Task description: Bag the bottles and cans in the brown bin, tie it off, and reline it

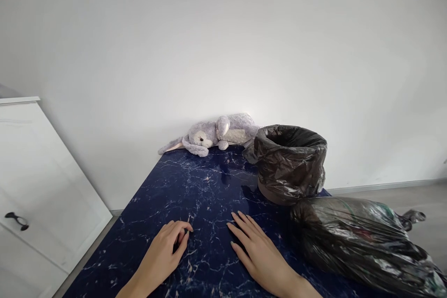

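Observation:
My left hand (161, 253) rests on the dark blue marble-patterned table (199, 195), its fingers loosely curled and the thumb near the index finger. Nothing shows in its grasp. Lying flat on the same surface, my right hand (256, 253) has its fingers stretched out and holds nothing. To the right of it stands a bin (291, 167) lined with a black plastic bag folded over the rim. A full, dark see-through garbage bag (363, 242) lies on its side in front of the bin, its tied end pointing right.
A grey plush bunny (223, 132) lies on its side at the table's far edge, against the white wall (209, 42). On the left stands a white cabinet (45, 186) with a dark handle (17, 221). Grey floor (394, 200) shows beyond the table at right.

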Demonstrator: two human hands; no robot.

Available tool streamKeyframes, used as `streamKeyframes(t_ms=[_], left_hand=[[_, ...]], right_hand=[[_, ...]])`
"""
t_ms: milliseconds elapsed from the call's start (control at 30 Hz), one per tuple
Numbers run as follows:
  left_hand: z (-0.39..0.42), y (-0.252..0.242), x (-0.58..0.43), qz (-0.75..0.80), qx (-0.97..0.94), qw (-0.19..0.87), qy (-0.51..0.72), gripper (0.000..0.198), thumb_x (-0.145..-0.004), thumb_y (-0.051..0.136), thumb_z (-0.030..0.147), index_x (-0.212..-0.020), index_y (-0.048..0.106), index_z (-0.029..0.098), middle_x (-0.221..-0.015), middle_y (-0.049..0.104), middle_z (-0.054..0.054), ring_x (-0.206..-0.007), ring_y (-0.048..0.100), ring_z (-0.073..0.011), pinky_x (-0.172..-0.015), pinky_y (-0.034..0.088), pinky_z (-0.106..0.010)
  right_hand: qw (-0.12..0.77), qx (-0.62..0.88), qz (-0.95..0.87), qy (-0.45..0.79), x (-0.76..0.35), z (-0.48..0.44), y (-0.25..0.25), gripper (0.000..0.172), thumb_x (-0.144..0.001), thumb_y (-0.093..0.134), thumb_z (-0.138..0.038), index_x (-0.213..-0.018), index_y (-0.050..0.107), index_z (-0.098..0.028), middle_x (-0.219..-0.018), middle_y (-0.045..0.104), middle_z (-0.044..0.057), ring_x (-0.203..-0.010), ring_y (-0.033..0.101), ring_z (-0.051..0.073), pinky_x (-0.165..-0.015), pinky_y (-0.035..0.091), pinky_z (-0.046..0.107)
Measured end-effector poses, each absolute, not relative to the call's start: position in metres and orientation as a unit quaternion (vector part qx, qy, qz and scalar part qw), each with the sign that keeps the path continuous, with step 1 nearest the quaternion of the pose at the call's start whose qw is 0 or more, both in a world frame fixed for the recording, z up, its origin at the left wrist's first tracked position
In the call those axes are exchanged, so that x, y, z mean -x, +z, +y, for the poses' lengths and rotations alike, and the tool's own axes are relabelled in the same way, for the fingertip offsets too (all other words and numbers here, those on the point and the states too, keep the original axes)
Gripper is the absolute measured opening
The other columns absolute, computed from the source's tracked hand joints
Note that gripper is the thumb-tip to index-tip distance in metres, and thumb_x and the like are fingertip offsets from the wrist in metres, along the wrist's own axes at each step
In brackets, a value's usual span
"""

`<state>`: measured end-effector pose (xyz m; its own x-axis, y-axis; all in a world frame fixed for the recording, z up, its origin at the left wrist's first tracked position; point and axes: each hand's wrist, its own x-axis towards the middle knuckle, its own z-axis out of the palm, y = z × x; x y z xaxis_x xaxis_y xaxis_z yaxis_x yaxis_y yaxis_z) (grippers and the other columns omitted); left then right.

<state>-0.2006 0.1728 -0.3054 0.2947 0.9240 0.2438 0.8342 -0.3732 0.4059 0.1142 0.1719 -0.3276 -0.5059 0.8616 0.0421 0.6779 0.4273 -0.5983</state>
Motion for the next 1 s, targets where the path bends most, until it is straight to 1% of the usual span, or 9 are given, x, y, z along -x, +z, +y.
streamKeyframes(t_ms=[167,333,533,633,767,833,1000], left_hand=[[0.174,-0.307,0.201,0.55,-0.8,0.1,0.22,0.037,-0.111,0.041,0.054,-0.114,0.067,0.028,-0.077,0.06,0.001,-0.067,0.062,-0.0194,-0.07,0.055,-0.033],[0.173,-0.305,0.199,0.55,-0.8,0.101,0.22,0.037,-0.111,0.04,0.054,-0.115,0.067,0.028,-0.077,0.06,0.001,-0.068,0.062,-0.0196,-0.068,0.054,-0.032],[0.173,-0.302,0.197,0.546,-0.8,0.098,0.227,0.038,-0.11,0.041,0.055,-0.114,0.067,0.028,-0.077,0.061,0.0,-0.066,0.062,-0.0195,-0.068,0.055,-0.031],[0.172,-0.303,0.197,0.547,-0.8,0.099,0.226,0.038,-0.11,0.041,0.055,-0.114,0.067,0.027,-0.076,0.061,0.001,-0.066,0.062,-0.0195,-0.068,0.055,-0.032],[0.172,-0.304,0.199,0.549,-0.799,0.1,0.224,0.04,-0.11,0.04,0.056,-0.113,0.068,0.028,-0.076,0.06,0.0,-0.066,0.062,-0.0199,-0.068,0.055,-0.032],[0.173,-0.304,0.199,0.548,-0.8,0.102,0.223,0.04,-0.11,0.04,0.056,-0.113,0.068,0.028,-0.076,0.06,0.0,-0.066,0.062,-0.0198,-0.067,0.055,-0.032],[0.173,-0.303,0.197,0.542,-0.804,0.096,0.226,0.039,-0.111,0.04,0.055,-0.113,0.068,0.028,-0.075,0.058,0.001,-0.065,0.06,-0.019,-0.066,0.054,-0.032]], right_hand=[[0.178,0.465,-0.83,0.251,-0.114,0.171,-0.328,0.063,-0.114,0.027,-0.062,-0.169,0.037,-0.033,-0.178,0.018,-0.005,-0.167,0.012,0.029,-0.137,0.017,0.054],[0.187,0.462,-0.833,0.239,-0.115,0.171,-0.331,0.062,-0.114,0.027,-0.061,-0.169,0.037,-0.033,-0.178,0.02,-0.005,-0.166,0.015,0.029,-0.137,0.02,0.053],[0.219,0.45,-0.839,0.213,-0.116,0.172,-0.338,0.057,-0.114,0.033,-0.057,-0.167,0.04,-0.035,-0.177,0.025,-0.004,-0.165,0.021,0.03,-0.136,0.026,0.054],[0.214,0.452,-0.839,0.216,-0.116,0.173,-0.338,0.058,-0.114,0.033,-0.057,-0.168,0.039,-0.035,-0.177,0.025,-0.004,-0.165,0.02,0.03,-0.136,0.026,0.053],[0.195,0.457,-0.838,0.227,-0.116,0.173,-0.333,0.061,-0.114,0.028,-0.06,-0.168,0.038,-0.033,-0.178,0.021,-0.004,-0.166,0.017,0.029,-0.137,0.022,0.053],[0.187,0.46,-0.835,0.237,-0.116,0.172,-0.331,0.062,-0.114,0.028,-0.061,-0.168,0.037,-0.034,-0.178,0.02,-0.005,-0.166,0.015,0.03,-0.137,0.021,0.054],[0.197,0.461,-0.831,0.242,-0.116,0.171,-0.33,0.06,-0.114,0.03,-0.061,-0.168,0.039,-0.036,-0.178,0.022,-0.005,-0.166,0.017,0.03,-0.136,0.022,0.054]])
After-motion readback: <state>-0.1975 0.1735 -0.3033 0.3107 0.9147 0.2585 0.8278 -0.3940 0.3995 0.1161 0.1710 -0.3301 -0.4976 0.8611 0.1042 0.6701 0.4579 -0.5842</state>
